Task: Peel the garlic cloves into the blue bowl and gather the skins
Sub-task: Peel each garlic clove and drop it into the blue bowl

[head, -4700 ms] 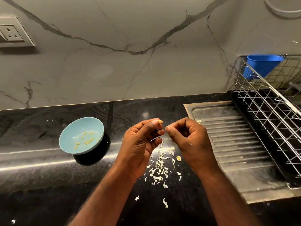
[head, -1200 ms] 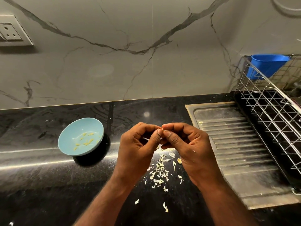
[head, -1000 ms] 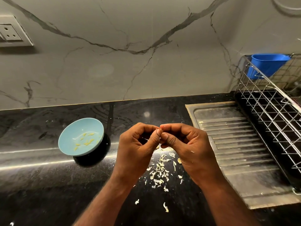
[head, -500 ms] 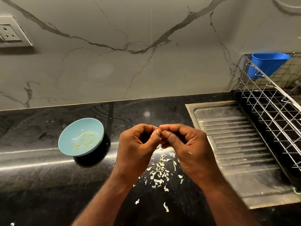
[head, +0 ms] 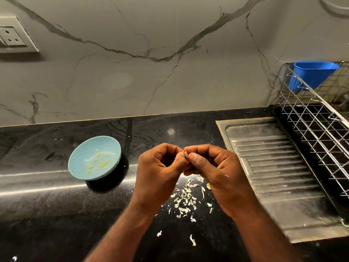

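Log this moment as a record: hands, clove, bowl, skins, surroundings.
left hand: pinches the clove at its fingertips
right hand: pinches the same clove from the other side
clove: small, held above the counter, mostly hidden by fingers
bowl: light blue, on the counter left of the hands, holds a few yellowish pieces
skins: scattered loose on the counter below the hands, not gathered
surroundings: drainboard and wire rack to the right; blue cup at the rack's far end; socket upper left
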